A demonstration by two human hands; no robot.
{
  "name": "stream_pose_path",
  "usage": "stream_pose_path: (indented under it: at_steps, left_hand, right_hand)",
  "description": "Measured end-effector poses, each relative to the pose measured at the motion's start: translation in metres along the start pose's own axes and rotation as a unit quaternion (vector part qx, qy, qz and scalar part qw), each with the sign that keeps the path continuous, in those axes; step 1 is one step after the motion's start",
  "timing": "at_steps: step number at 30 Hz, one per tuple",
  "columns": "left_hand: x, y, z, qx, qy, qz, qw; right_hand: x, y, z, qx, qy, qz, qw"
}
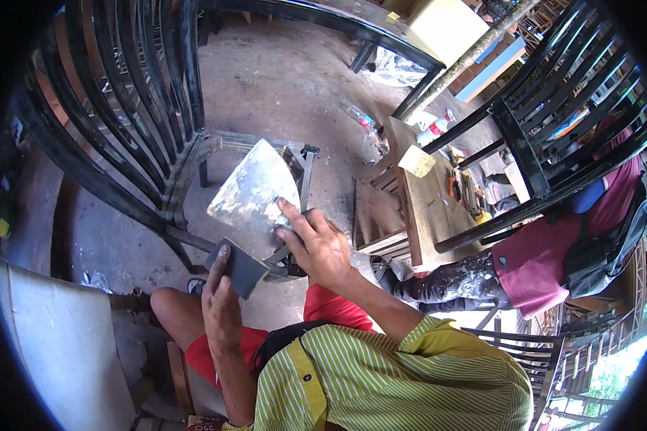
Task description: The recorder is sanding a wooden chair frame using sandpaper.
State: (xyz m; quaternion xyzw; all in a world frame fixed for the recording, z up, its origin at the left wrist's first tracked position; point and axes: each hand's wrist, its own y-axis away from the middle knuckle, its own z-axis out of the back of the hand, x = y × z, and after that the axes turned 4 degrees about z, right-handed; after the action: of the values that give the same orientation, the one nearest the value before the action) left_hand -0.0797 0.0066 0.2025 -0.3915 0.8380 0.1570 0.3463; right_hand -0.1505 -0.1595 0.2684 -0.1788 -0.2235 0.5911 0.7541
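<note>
My left hand (221, 316) grips a dark grey flat square (246, 271), its index finger laid along the face. Whether this is a scraper blade or an abrasive sheet I cannot tell. In my right hand (322, 248) is a flat plate (255, 188) smeared with whitish paste; the index finger and thumb press on its near right edge, and the other fingers are partly hidden. The two pieces are held close together, apart from each other. Beyond them stands a black slatted chair frame (182, 172) with an open seat, partly hidden by the plate.
On the right, a wooden workbench (438, 223) carries pliers (454, 188), a yellow sanding sheet (417, 161) and other tools. Another black chair (517, 144) lies tilted over it. A person in a maroon shirt (535, 269) stands beside it. A white panel (61, 337) is at left.
</note>
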Motion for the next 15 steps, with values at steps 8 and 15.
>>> stream_pose_path:
  at_steps: [8, 15]
  left_hand:
    - [0.003, 0.006, 0.021, -0.018, -0.034, 0.043, 0.998]
    - [0.004, -0.052, 0.103, -0.238, -0.251, -0.027, 0.938]
  right_hand:
    - [-0.032, 0.011, -0.019, 0.113, 0.137, 0.0, 0.984]
    - [-0.05, 0.071, -0.029, 0.295, 0.01, 0.057, 0.954]
